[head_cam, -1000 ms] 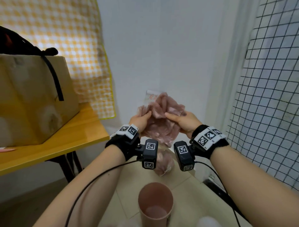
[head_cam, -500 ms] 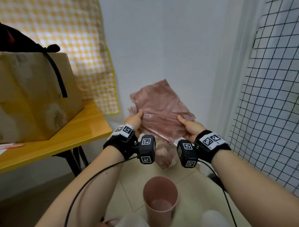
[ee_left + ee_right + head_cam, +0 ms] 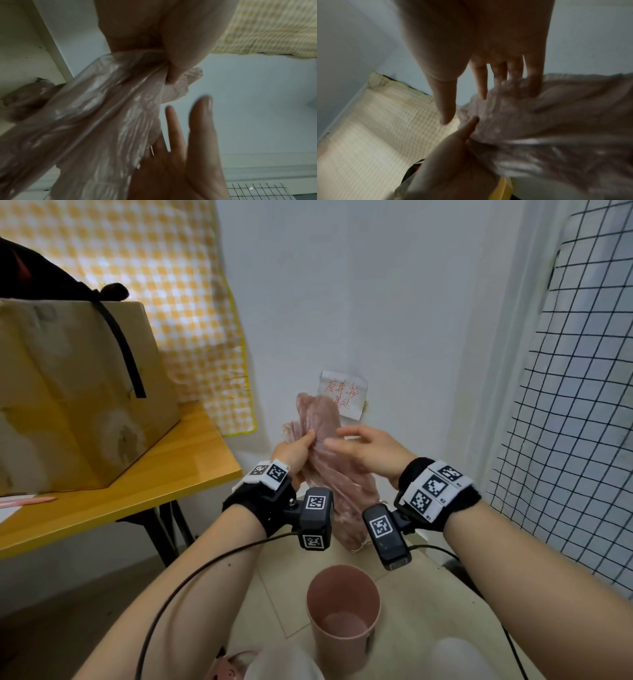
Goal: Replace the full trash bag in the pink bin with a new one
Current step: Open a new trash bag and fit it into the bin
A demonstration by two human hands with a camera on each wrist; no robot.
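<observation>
I hold a thin pink plastic trash bag (image 3: 322, 433) up in front of me, above the pink bin (image 3: 342, 621) that stands on the floor below my wrists. My left hand (image 3: 296, 448) pinches the bunched edge of the new bag (image 3: 120, 108) between thumb and fingers. My right hand (image 3: 368, 450) is open, its straight fingers (image 3: 533, 82) lying against the bag's (image 3: 556, 115) side. The bin looks empty inside. Behind the wrist cameras a filled pink bag (image 3: 352, 525) sits on the floor by the wall; it shows at the left in the left wrist view (image 3: 25, 100).
A yellow-topped table (image 3: 137, 487) with a cardboard box (image 3: 75, 398) stands to my left. A wire grid panel (image 3: 575, 392) fills the right side. A paper note (image 3: 344, 393) is stuck on the white wall ahead. Tiled floor (image 3: 421, 604) surrounds the bin.
The bag, spread wide between both hands half a second ago, is now gathered into a narrow bunch. My right hand has let go and opened flat against it.
</observation>
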